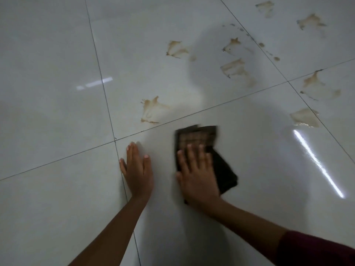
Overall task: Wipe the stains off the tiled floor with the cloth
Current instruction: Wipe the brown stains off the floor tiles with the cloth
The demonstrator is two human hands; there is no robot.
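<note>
On the glossy white tiled floor, the person's right hand is lying flat on a dark cloth, fingers spread and pressing down on it; the grip is wide and flat, palm on the fabric rather than closed around it. The cloth is sitting just past the centre of the view toward 5 o'clock, its far part showing a brown checked pattern and its near part showing plain black fabric trailing out toward 4 o'clock from under the hand. Its edges are looking blurred.

The left hand is resting flat on the bare floor just beside the cloth, at its 9 o'clock, fingers together and thumb out; its grip is wide and holding nothing. It is lying next to a dark grout line that is running from 12 o'clock down toward 6 o'clock. A dark red sleeve is covering the right forearm at the 5 o'clock corner.

Brown dried stains are lying on the tiles beyond the hands. The nearest stain is sitting at 11 o'clock from the cloth, just past a cross grout line. Another stain is farther out at 12 o'clock, and a cluster of stains is spreading toward 1 and 2 o'clock, with one pale patch at 3 o'clock. A bright light reflection is streaking across the tile at 3 o'clock from the cloth.
</note>
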